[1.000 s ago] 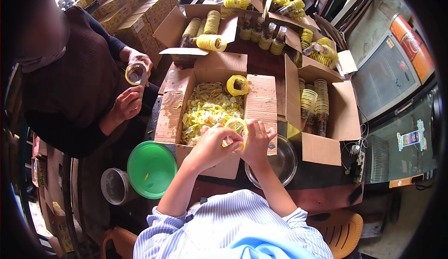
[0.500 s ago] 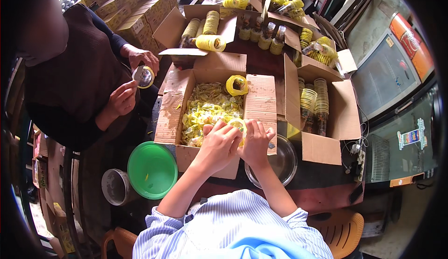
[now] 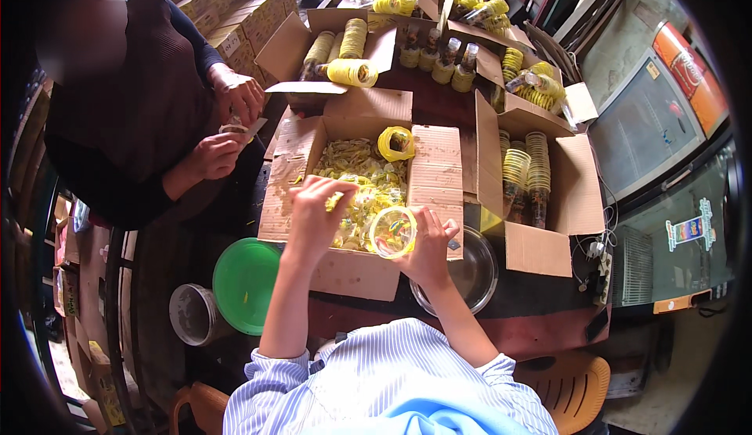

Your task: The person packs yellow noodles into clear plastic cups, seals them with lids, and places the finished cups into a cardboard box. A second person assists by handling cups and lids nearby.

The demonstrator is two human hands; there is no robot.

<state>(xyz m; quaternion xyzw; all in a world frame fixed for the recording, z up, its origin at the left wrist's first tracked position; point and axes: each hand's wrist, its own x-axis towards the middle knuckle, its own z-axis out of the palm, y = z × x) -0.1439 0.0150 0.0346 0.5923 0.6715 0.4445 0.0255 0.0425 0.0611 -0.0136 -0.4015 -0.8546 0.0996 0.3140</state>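
Observation:
A clear plastic cup (image 3: 393, 232) with a pale yellow rim is tipped toward me in my right hand (image 3: 428, 248), whose fingers close round its right side. To the left, my left hand (image 3: 313, 214) is raised apart from the cup, over the near left part of an open cardboard box (image 3: 435, 170). Its thumb and fingers are pinched together; a bit of yellow shows at the fingertips, but I cannot make out what it is. Crumpled yellow and clear plastic scraps (image 3: 352, 161) fill the box. A yellow ring-shaped roll (image 3: 396, 144) lies at its far right corner.
Left of me stand a green basin (image 3: 247, 286) and a whitish bucket (image 3: 192, 314). A metal bowl (image 3: 478, 270) sits by my right forearm. A carton (image 3: 540, 253) at right holds stacked cups. Across the table, a person (image 3: 133, 114) handles a small object.
My left hand has pulled away from the cup, up and to the left. My right hand has tipped the cup so its round opening shows. The other person's hands have come together.

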